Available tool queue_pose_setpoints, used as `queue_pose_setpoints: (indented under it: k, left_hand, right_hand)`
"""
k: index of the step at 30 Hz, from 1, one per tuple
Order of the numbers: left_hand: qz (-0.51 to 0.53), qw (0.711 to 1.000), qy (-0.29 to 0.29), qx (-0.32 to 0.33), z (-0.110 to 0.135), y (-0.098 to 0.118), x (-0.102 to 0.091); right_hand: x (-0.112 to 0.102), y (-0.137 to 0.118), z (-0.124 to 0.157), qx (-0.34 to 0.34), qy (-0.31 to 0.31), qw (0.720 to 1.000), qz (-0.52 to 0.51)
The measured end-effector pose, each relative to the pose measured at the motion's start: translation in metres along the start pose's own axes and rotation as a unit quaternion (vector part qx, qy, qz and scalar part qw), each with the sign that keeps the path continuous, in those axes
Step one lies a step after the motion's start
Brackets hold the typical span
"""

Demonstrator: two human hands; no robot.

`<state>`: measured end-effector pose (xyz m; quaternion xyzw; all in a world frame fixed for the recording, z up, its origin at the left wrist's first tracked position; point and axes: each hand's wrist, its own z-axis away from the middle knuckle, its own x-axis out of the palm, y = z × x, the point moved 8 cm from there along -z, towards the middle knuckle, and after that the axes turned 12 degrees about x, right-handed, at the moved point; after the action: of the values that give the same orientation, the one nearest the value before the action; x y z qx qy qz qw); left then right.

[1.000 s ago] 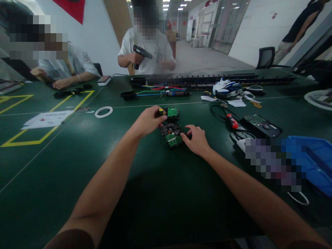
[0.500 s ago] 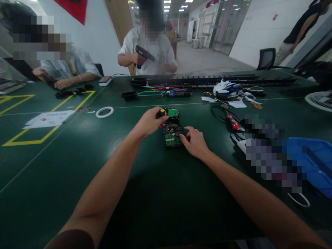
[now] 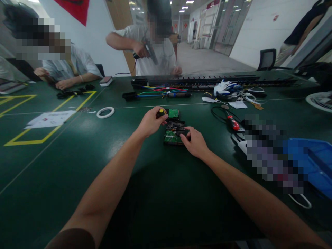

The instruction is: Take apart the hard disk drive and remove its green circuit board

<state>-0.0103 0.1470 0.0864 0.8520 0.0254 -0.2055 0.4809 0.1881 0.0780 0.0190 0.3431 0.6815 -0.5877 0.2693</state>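
Two hard drives with green circuit boards lie on the dark green table, one behind the other. The far hard drive (image 3: 173, 113) sits right beside my left hand (image 3: 152, 121), which is closed on a tool with a black and yellow handle (image 3: 162, 112). Its lower end is hidden. My right hand (image 3: 195, 142) reaches the right side of the near hard drive (image 3: 171, 137). Thumb and fingers there are bent round a small dark piece (image 3: 183, 132) over the drive; its kind is too unclear to name.
A white tape roll (image 3: 105, 112) and a paper sheet (image 3: 49, 119) lie to the left. Cables and a red-black tool (image 3: 232, 122) are on the right, near a blue tray (image 3: 311, 162). Gloves (image 3: 225, 88) lie further back. Across the table, a person holds a power drill (image 3: 151, 53).
The near hard drive has shifted slightly and turned under my right hand, and a dark piece now shows at those fingers. My left hand stays almost still. The person opposite has raised an elbow.
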Motion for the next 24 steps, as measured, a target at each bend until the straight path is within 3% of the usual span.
queue_pose_setpoints:
  k: [8,12,16,24]
  left_hand:
    - [0.011,1.000,-0.011,0.008,0.000,0.000,-0.001]
    - [-0.020,1.000,-0.004,0.003,-0.001,0.009,-0.018]
    - [-0.035,0.999,0.011,0.009,0.000,0.026,-0.035]
    - [-0.021,0.997,-0.073,0.015,0.005,0.052,-0.028]
  right_hand:
    - [-0.009,-0.010,0.005,-0.046,0.002,0.999,0.025]
    - [-0.016,-0.027,0.013,-0.150,0.007,0.987,0.050]
    - [-0.005,-0.040,0.023,-0.228,-0.033,0.971,0.061]
    - [0.006,-0.045,0.026,-0.272,-0.071,0.958,0.060]
